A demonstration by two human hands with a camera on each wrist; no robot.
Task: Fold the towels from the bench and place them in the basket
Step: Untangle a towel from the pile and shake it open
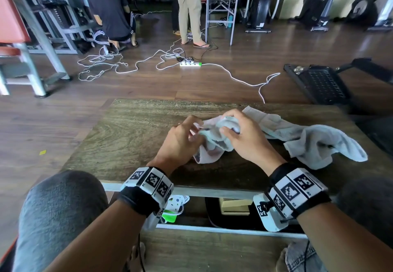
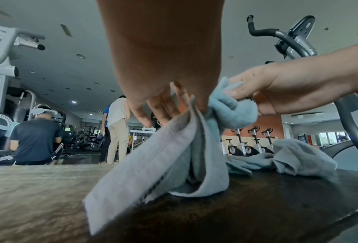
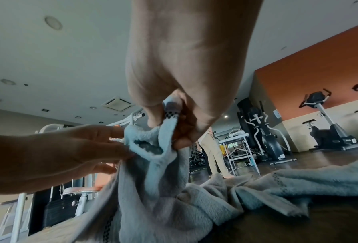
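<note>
A light blue-grey towel (image 1: 212,144) (image 2: 174,156) (image 3: 163,180) hangs bunched between both hands above the wooden bench (image 1: 127,133). My left hand (image 1: 187,133) (image 2: 165,105) (image 3: 111,148) pinches its left edge, with the fingers fairly straight. The right hand (image 1: 234,127) (image 2: 253,92) (image 3: 174,128) grips a bunched fold with a dark patterned border. More crumpled towel (image 1: 319,144) (image 2: 298,156) (image 3: 298,180) lies on the bench to the right. I cannot tell whether it is a separate towel. No basket is in view.
A power strip (image 1: 190,64) and white cables trail over the floor beyond the bench. Two people (image 1: 110,10) (image 1: 189,5) are at the far side near a small table. A black footplate (image 1: 323,84) lies at right and a gym machine frame (image 1: 25,59) stands at left.
</note>
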